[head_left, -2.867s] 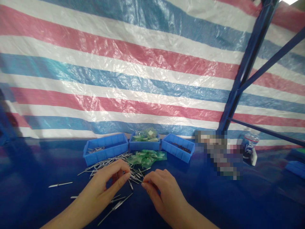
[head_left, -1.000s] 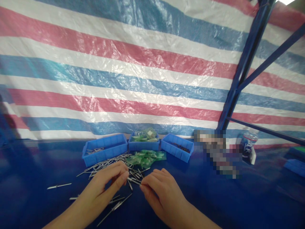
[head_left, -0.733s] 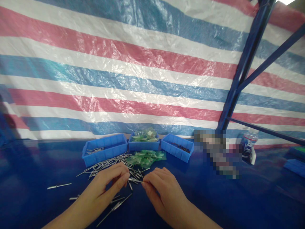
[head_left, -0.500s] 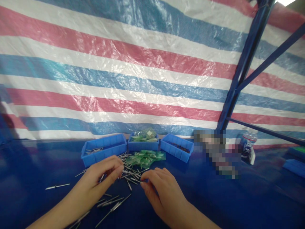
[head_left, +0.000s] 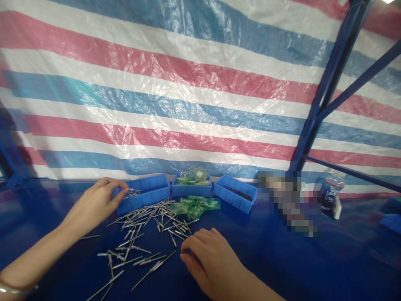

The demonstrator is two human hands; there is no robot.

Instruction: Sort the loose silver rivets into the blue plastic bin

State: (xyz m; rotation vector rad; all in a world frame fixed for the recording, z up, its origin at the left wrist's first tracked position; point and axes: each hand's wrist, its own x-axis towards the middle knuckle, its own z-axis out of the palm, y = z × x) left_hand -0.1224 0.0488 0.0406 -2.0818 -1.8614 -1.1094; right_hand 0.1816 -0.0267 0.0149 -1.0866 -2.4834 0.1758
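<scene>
My left hand (head_left: 103, 198) is over the left end of the left blue bin (head_left: 150, 190), its thumb and fingertips pinched on a small metal rivet (head_left: 130, 190). Similar rivets lie inside that bin. My right hand (head_left: 208, 259) rests low over the blue table, fingers curled with a gap between thumb and index finger and nothing visible between them. Many silver rivets (head_left: 138, 221) are scattered between my hands. Green plastic packets (head_left: 194, 206) lie behind the pile.
The middle blue bin (head_left: 191, 191) holds green packets, and the right blue bin (head_left: 234, 194) holds small dark parts. A plastic bottle (head_left: 331, 192) stands at the right, beside a blurred patch. Striped sheeting (head_left: 188, 104) hangs behind the table (head_left: 282, 267).
My left hand has moved left and up from the rivet pile to the left bin. My right hand has moved slightly down and left. The view has shifted a little.
</scene>
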